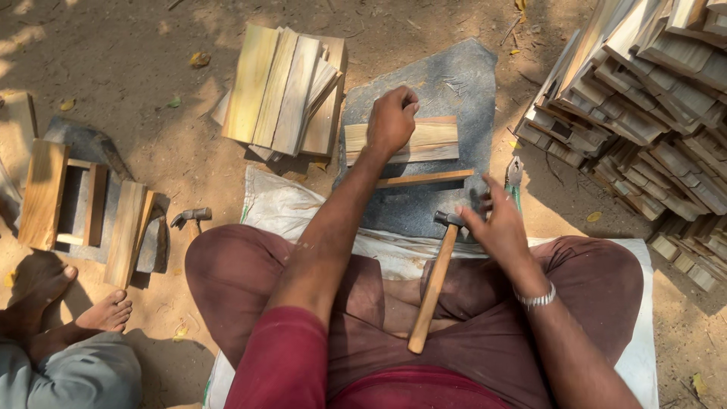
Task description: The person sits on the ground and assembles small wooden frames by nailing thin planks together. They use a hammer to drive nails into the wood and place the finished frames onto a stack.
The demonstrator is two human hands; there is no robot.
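I sit cross-legged on a white sack. My left hand presses on a short wooden plank that lies on a grey stone slab. A thin wooden strip lies on the slab just below the plank. My right hand hovers over the slab's near edge, fingers pinched together beside the head of a wooden-handled hammer that rests across my lap. Whether the fingers hold a nail is too small to tell. Loose nails lie at the slab's far end.
A stack of cut planks lies beyond the slab at left. A large pile of wooden pieces fills the right. Left, a partly built box frame, a second hammer and another person's bare feet. Green-handled pliers lie right of the slab.
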